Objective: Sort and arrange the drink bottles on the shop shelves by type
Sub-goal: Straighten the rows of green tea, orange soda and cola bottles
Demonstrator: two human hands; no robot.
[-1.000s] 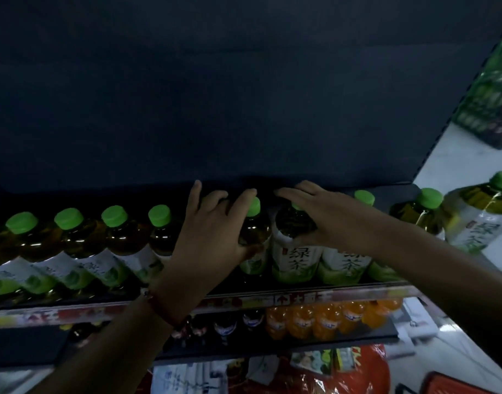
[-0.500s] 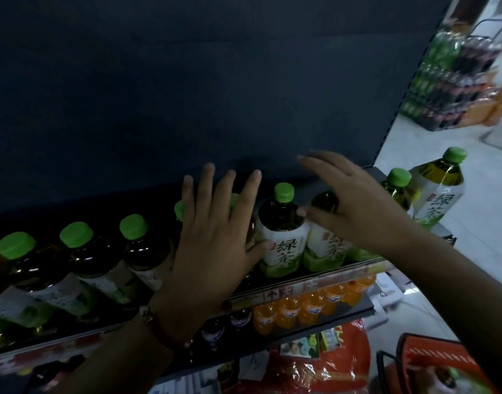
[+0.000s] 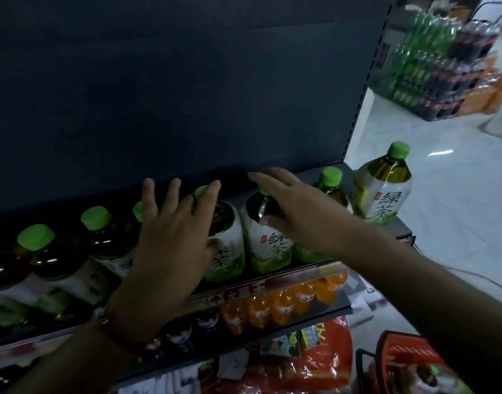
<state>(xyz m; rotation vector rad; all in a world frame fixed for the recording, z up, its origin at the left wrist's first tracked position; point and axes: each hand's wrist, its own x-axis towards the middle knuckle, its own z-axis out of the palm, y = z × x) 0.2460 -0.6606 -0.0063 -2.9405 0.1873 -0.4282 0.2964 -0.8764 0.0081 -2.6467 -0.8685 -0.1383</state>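
A row of green tea bottles with green caps and white-green labels stands on the upper shelf. My left hand lies with fingers spread against one bottle in the middle of the row, its thumb touching the label. My right hand hovers over the neighbouring bottle, fingers stretched above its cap and thumb on its shoulder. Neither hand closes around a bottle. Two more bottles stand to the right, one partly behind my right wrist and one at the shelf's right end. Several others run off to the left.
The shelf below holds small orange soda bottles and dark-capped bottles. A red bag and a red basket sit on the floor. Shrink-wrapped drink packs are stacked across the aisle. A dark back panel rises behind the row.
Both hands have loosened their grip on the two middle bottles and spread their fingers. The view has swung to the right, showing more of the aisle.
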